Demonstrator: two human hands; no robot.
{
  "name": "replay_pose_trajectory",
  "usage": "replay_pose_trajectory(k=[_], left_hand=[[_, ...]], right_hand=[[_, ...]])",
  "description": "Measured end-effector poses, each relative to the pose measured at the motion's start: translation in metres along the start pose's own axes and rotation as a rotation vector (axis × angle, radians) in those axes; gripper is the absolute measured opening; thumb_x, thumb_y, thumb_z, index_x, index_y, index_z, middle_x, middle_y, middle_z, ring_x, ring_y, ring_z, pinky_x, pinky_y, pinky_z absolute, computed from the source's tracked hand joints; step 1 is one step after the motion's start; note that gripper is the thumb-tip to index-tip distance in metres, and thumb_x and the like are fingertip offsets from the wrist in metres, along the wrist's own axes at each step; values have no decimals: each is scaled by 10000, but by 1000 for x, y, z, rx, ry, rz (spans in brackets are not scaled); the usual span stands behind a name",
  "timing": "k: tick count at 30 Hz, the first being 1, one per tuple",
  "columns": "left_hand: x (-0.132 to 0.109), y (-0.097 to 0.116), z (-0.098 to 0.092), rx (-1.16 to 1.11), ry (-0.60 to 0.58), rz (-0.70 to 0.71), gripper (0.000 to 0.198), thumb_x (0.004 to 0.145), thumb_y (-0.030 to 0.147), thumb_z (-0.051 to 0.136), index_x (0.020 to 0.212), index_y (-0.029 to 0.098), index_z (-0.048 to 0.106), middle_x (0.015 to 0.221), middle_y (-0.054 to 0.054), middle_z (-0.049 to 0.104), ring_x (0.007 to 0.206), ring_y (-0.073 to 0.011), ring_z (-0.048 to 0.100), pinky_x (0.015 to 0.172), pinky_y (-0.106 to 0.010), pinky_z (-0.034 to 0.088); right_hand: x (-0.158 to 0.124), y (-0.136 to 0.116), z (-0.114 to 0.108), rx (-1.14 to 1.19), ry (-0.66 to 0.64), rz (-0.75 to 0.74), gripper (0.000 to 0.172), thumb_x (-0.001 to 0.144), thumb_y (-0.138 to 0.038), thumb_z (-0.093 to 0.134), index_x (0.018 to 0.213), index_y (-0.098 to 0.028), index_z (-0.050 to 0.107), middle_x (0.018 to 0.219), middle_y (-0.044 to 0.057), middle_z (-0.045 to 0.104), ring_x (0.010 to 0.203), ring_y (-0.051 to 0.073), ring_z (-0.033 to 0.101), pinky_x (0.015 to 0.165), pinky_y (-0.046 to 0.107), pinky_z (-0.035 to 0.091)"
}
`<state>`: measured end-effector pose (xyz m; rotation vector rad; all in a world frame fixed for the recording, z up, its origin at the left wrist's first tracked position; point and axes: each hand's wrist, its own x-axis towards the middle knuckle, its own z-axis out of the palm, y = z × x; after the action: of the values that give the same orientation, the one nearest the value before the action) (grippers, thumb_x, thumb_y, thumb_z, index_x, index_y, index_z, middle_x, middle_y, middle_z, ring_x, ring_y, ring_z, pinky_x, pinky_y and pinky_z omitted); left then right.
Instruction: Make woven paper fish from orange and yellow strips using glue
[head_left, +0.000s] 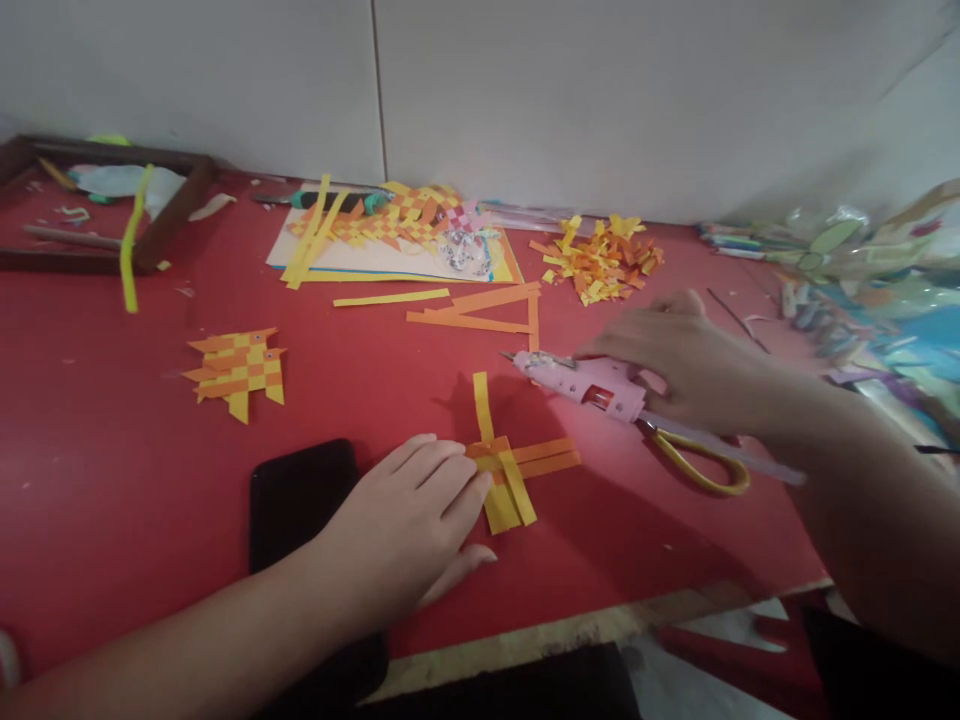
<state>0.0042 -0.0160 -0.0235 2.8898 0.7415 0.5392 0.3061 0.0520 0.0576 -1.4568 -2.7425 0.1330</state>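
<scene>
My left hand [424, 500] has its fingers bent together on the left end of a small weave of yellow and orange paper strips [514, 490], holding it on the red table. Loose strip ends stick out away from me and to the right. In my right hand [667, 350] is a pink hot glue gun [577, 383], its nozzle pointing left and a clear glue stick [735, 450] trailing from its back. My fingers partly hide the gun's grip. Yellow-handled scissors [705, 470] lie beneath the gun.
A finished woven paper fish pair [238, 370] lies at left, beside a black phone [300, 500]. Behind are orange strips [480, 320], a yellow strip [390, 298], paper scraps [600, 260] and sheets with woven pieces [412, 225]. A brown frame [172, 215] stands at far left.
</scene>
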Motion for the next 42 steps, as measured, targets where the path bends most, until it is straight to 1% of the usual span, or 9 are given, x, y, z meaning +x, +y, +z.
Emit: replay_pose_trajectory(k=[5,10,12,15,17,21,28,33,42], left_hand=[[3,0,-2,4,-9,-8,404,913,411,600,1131,75,663,1063,-142,696,1003,-318,636,919,-487,528],[4,0,-2,-1,-22,-6,421,908,415,609,1141,68,658,1079,-147,691,1011,-316,626,905,-472,532],[3,0,-1,-5,-19,-5,436,907,417,613,1162,66,653,1125,-149,688,1032,-318,620,917,-472,525],[2,0,0,-8,-12,-9,458,908,428,614,1183,63,651,1189,-152,677,1058,-321,610,933,-472,516],[2,0,1,-6,-3,-8,465,913,437,606,1182,61,654,1191,-151,679,1054,-319,610,928,-466,516],[2,1,2,-1,14,-10,456,909,450,608,1137,61,676,1137,-147,698,1036,-320,614,926,-461,516],[1,0,1,-23,3,7,473,915,452,600,1153,50,668,1130,-154,696,1012,-306,625,930,-446,515],[2,0,1,-50,19,3,426,909,434,611,1091,54,675,1079,-147,702,975,-298,637,921,-449,521],[4,2,0,-74,68,-75,402,948,411,547,1115,46,571,1065,-184,692,922,-300,648,835,-444,564]], right_hand=[[-1,27,28,-161,-145,-89,446,637,-13,454,985,-247,607,876,46,656,864,251,593,745,395,320],[3,27,33,-318,37,-40,631,678,52,424,1181,-282,608,1208,113,598,1129,337,531,907,485,360],[8,14,32,-321,158,-13,649,700,47,411,1250,-257,571,1282,129,567,1161,348,514,929,513,376],[18,-17,36,-54,291,41,373,851,-115,478,1204,-189,573,1141,120,660,1060,299,588,912,478,445],[26,-40,43,157,197,29,324,911,-243,522,1229,-186,552,1151,102,685,1064,267,625,921,452,478],[33,-68,56,331,77,6,506,886,-252,601,1366,-180,461,1155,86,711,1108,243,636,948,415,495],[6,-79,58,320,241,-139,161,947,-168,539,1032,-189,674,912,35,748,869,167,674,827,330,504],[-16,-83,64,247,369,-289,172,934,-118,520,972,-176,678,974,38,762,883,176,664,814,339,496],[-25,-86,75,99,408,-425,196,940,-99,514,855,-143,685,959,52,768,902,206,660,752,349,506]])
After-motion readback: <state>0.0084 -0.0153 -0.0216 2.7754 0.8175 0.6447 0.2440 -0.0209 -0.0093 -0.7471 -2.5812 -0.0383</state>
